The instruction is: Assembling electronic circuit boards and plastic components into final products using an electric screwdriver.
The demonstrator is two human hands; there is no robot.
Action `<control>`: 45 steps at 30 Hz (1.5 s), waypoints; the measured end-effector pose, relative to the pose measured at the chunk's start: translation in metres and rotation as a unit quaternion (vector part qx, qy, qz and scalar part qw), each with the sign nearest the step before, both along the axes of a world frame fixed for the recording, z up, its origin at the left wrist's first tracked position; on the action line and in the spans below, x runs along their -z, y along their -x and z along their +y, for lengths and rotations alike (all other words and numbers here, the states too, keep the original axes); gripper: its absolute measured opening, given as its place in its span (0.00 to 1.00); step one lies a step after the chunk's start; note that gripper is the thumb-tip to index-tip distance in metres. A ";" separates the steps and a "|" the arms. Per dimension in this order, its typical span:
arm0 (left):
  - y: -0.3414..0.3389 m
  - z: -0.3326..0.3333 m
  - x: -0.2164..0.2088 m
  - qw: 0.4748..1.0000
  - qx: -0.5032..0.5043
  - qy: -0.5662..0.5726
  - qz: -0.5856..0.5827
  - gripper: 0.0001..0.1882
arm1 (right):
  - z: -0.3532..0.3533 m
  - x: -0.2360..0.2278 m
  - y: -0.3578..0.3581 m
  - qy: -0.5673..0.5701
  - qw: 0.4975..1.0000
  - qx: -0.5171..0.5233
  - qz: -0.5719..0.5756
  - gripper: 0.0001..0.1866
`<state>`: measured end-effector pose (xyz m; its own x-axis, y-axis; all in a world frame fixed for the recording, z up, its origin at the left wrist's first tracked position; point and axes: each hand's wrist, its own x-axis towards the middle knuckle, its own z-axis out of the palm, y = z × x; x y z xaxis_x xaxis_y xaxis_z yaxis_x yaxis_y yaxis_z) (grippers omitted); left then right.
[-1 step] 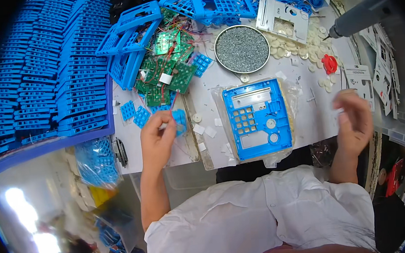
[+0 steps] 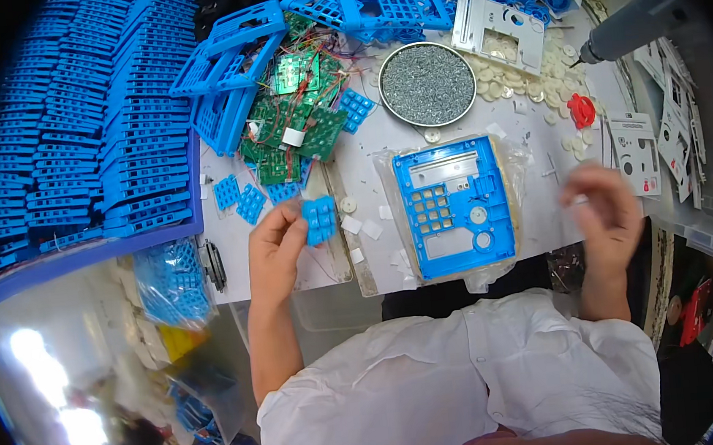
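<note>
A blue rubber keypad (image 2: 319, 221) with raised buttons is pinched between the thumb and fingers of my left hand (image 2: 275, 245), above the table's front left. My right hand (image 2: 607, 216) is in the air to the right, its fingers curled and slightly blurred. A small white piece (image 2: 579, 200) shows at its fingertips, too small to name. Between the hands lies a blue plastic housing (image 2: 498, 210), inner side up, on a plastic-wrapped pad (image 2: 515, 176). It has a grid of square key holes, a wide slot and round openings.
Green circuit boards (image 2: 276, 132) with red wires and loose keypads (image 2: 251, 205) lie far left. A round tin of small screws (image 2: 427, 85) stands beyond the housing. White discs (image 2: 523, 89) and a grey electric screwdriver (image 2: 628, 31) are at far right. Stacked blue housings (image 2: 135, 115) fill a bin on the left.
My left hand has brought the blue keypad into fuller view beside its fingers. My right hand has moved slightly left, toward the housing.
</note>
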<state>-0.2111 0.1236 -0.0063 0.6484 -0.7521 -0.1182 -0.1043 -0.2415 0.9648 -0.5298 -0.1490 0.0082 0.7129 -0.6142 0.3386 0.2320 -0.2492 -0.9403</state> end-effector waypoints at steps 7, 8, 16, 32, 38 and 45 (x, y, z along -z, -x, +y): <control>0.049 0.019 0.007 0.888 -0.012 0.168 0.428 0.11 | 0.046 0.001 -0.087 -0.035 0.944 -0.269 0.189 0.22; 0.054 0.015 0.010 0.881 -0.014 0.174 0.440 0.12 | 0.051 -0.006 -0.094 -0.017 0.944 -0.270 0.191 0.25; 0.081 -0.001 0.025 0.838 0.061 0.179 0.512 0.12 | 0.050 -0.009 -0.100 0.216 0.949 -0.230 0.004 0.30; 0.092 -0.010 0.035 0.997 -0.021 0.070 -0.028 0.09 | 0.016 0.015 -0.111 0.090 0.947 -0.227 0.209 0.12; 0.097 -0.023 0.031 0.970 0.025 0.055 -0.236 0.10 | 0.031 0.044 -0.126 0.233 0.938 -0.185 0.179 0.12; 0.097 -0.030 0.037 0.924 0.085 0.043 -0.371 0.14 | 0.034 0.045 -0.119 0.326 0.917 -0.148 0.176 0.17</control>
